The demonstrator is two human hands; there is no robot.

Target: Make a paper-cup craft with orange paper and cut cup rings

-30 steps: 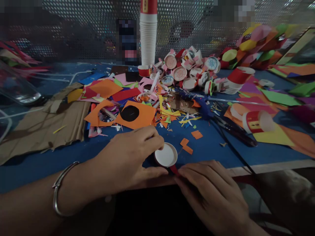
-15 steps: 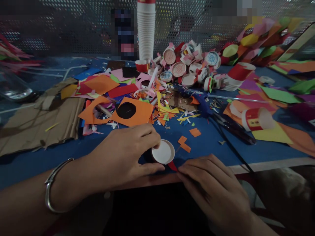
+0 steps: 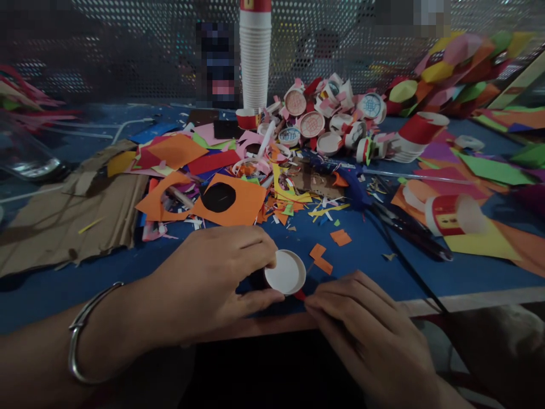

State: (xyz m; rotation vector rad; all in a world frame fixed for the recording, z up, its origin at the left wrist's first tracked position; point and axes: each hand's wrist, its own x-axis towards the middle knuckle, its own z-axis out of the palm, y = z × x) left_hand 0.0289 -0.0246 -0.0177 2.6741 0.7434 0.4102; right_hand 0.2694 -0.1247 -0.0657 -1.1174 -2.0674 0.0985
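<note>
My left hand (image 3: 221, 272) is closed around the left side of a small round white paper cup base (image 3: 285, 272) near the table's front edge. Its shallow inside faces up, and the thumb rests at the lower rim. My right hand (image 3: 361, 324) pinches a short red paper strip (image 3: 300, 295) close to the cup base's lower right side. Whether the strip is fastened to the base I cannot tell. Small orange paper scraps (image 3: 321, 258) lie just beyond the base.
Orange sheets with round holes (image 3: 251, 199) and many scraps lie beyond my hands. A glue gun (image 3: 357, 184), dark-handled scissors (image 3: 417, 233) and a red cut cup ring (image 3: 447, 216) are at right. Behind stand stacked paper cups (image 3: 255, 62) and piled cup pieces (image 3: 313, 124). Cardboard (image 3: 72, 221) lies left.
Less of the red strip shows between the cup base and my right fingers, which sit closer to the base. The whole view has shifted slightly.
</note>
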